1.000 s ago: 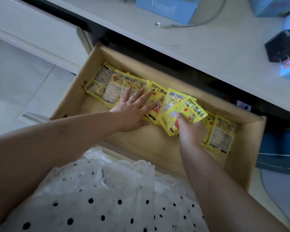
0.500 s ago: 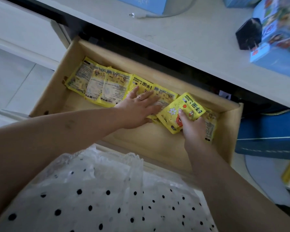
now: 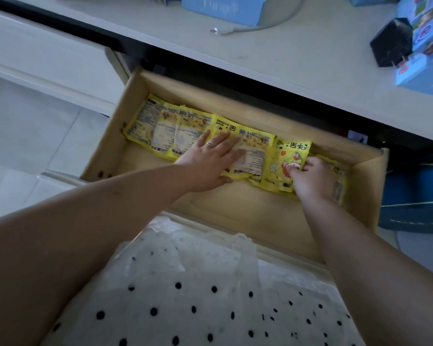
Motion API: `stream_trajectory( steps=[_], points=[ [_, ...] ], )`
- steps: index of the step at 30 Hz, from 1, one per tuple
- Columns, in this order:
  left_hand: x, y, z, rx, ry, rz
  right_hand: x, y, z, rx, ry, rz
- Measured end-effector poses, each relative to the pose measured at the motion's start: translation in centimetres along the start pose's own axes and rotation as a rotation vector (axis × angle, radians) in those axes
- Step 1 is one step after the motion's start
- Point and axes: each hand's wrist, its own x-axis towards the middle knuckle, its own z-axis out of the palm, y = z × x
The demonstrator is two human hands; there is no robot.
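Open drawer (image 3: 238,208), head-camera view: my left hand (image 3: 208,166) lies flat, fingers straight, pressing row of yellow packets (image 3: 175,131) along drawer's back wall. My right hand (image 3: 310,179), fingers curled, pinches cartoon-faced packet (image 3: 291,156) at row's end, toward drawer's right side. Best move, I judge: pin row down, slide packet flush, overlap edges evenly. Counter (image 3: 273,61) above drawer carries black charger (image 3: 390,42).

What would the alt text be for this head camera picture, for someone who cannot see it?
A person's left hand presses flat on a row of yellow hand-warmer packets in an open wooden drawer, while the right hand grips one cartoon-printed packet near the row's right end. A pale desk top lies above.
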Motion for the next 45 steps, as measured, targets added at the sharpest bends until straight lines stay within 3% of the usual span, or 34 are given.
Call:
stream_trajectory(
  steps=[8,14,23,29,32,35,37,40,45],
  points=[
    [-3.5,-3.5,-0.4,-0.065,0.044,-0.165,0.8,-0.1,1.5,-0.153,0.083,-0.024],
    [-4.9,-6.5,-0.6,-0.083,0.033,-0.264,-1.5,-2.0,2.0,0.001,0.156,-0.218],
    [-4.1,-8.4,-0.8,-0.175,-0.033,-0.251,-4.8,-4.4,3.6,0.006,-0.017,-0.484],
    [-5.3,-7.7,-1.5,-0.201,-0.062,-0.268,-5.9,-5.8,3.4,-0.034,-0.092,-0.497],
    [-7.9,-5.7,-3.6,-0.477,0.002,-0.424,-8.3,-7.0,1.6,-0.065,-0.179,-0.464],
    [-11.5,-3.0,-7.4,-1.114,0.173,-0.768,-12.3,-8.6,-1.3,-0.081,-0.335,-0.465],
    [-14.6,-1.3,-10.4,-1.363,0.263,-0.9,-15.3,-10.0,-3.8,-0.087,-0.428,-0.464],
    [-19.9,0.6,-15.1,-1.496,0.272,-0.998,-19.6,-13.1,-8.1,-0.11,-0.507,-0.459],
    [-28.6,3.2,-23.6,-1.513,0.287,-1.113,-27.1,-17.7,-15.6,-0.178,-0.585,-0.479]
  ],
)
